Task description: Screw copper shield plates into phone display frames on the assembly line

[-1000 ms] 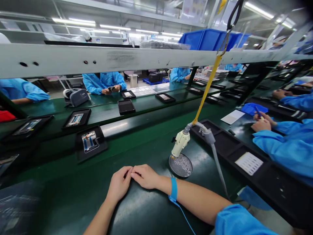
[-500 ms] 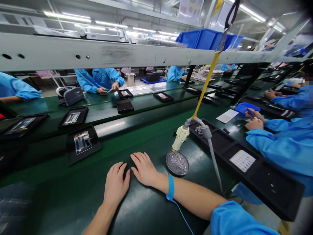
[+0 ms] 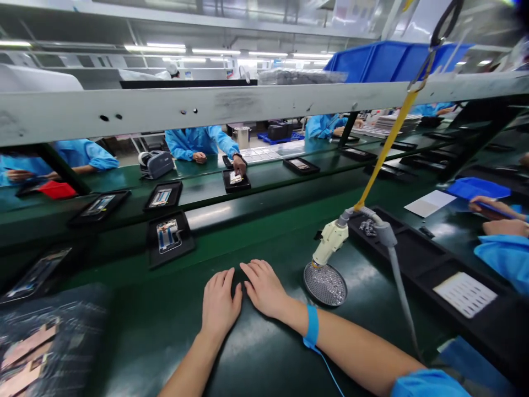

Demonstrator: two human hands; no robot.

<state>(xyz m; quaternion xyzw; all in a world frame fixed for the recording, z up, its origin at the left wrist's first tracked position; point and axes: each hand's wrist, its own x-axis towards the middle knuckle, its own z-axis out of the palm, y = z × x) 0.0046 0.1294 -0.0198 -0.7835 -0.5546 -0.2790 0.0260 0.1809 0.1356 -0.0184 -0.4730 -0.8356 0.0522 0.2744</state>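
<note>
My left hand (image 3: 221,302) lies palm down on the green bench (image 3: 157,309), fingers stretched out, nothing in it. Close by on its right, my right hand (image 3: 264,289) rests the same way, a blue wrist strap (image 3: 312,326) with a thin cord round that wrist. Right of it stands a round dark dish (image 3: 326,285) full of small shiny pieces. A cream electric screwdriver (image 3: 330,241) hangs over the dish from a yellow strap (image 3: 386,146), its tip at the dish's rim. Beyond my left hand, a black tray (image 3: 170,237) carries an opened device with blue strips.
A long black compartment tray (image 3: 397,242) runs along the right, a white sheet in it. At lower left lies a plastic-wrapped pack (image 3: 45,342). Several device trays line the far belt. A metal beam (image 3: 165,110) crosses above. Co-workers in blue sleeves sit opposite and at right.
The view has swung left, so things sit farther right. My hands stay flat on the bench. Across the line, a co-worker's hand now reaches into a black tray, which holds a light-coloured piece.
</note>
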